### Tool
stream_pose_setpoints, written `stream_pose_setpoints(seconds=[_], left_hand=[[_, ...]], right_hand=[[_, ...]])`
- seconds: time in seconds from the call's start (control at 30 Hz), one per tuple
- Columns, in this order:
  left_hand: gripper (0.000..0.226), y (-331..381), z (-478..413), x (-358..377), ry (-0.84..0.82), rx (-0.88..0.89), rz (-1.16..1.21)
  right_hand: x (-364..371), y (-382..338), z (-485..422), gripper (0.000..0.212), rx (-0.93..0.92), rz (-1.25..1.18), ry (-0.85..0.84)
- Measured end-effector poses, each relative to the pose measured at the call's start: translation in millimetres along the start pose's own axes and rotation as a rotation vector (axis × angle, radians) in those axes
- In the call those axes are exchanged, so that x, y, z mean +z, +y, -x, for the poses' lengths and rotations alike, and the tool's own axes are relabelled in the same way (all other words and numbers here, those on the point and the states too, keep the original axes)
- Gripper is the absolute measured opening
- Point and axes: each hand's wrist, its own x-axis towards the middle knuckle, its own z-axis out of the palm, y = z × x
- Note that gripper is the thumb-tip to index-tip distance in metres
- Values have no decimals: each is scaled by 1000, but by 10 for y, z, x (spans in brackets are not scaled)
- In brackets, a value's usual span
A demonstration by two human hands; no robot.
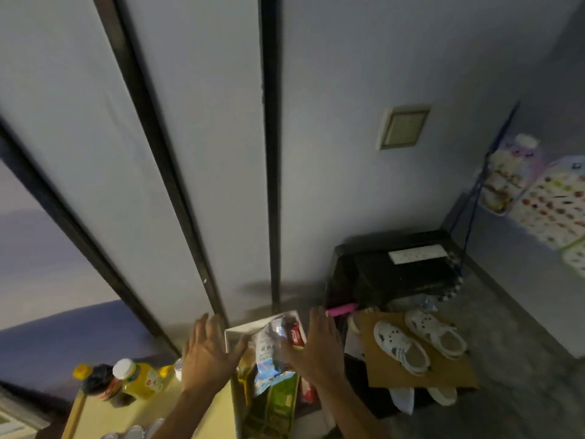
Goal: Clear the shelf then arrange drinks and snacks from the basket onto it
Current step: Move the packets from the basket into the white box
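Dim floor | white basket [232,335] between spread left hand [207,354], right hand [316,346]

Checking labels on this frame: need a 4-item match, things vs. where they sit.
Things:
1. juice bottle
2. white shoes
3. power strip
4. snack bag

Places:
A. on the black box
B. in the white basket
C. on the cardboard
D. on the yellow shelf, left of the left hand

Pairs: 1-D, 2-C, 3-A, 4-B
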Motion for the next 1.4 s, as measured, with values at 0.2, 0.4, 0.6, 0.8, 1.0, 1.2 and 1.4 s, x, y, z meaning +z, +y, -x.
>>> stream_pose_setpoints(seconds=[0.2, 0.4, 0.6, 0.8, 1.0, 1.2, 1.4], left_hand=[[107, 112, 145, -497, -18, 251, -2], [106, 482, 703, -685, -88, 453, 32], [108, 1051, 1566, -611, -188, 657, 52], [104, 1572, 2601, -543, -255, 832, 82], [108, 1817, 3477, -387, -330, 963, 6], [108, 1866, 4041, -64, -353, 1070, -35], [112, 1964, 4239, 321, -423, 1097, -49]], right_hand=[[-450, -165, 802, 121, 188, 95, 207], [-913, 70, 1834, 113, 408, 81, 363], [-1234, 603, 3009, 113, 611, 139, 509], [-1434, 1001, 4181, 108, 797, 81, 593], [-1476, 1280, 5125, 110, 925, 33, 578], [-1354, 1527, 5666, 111, 991, 14, 530], [-1172, 1860, 5648, 103, 1023, -6, 489]])
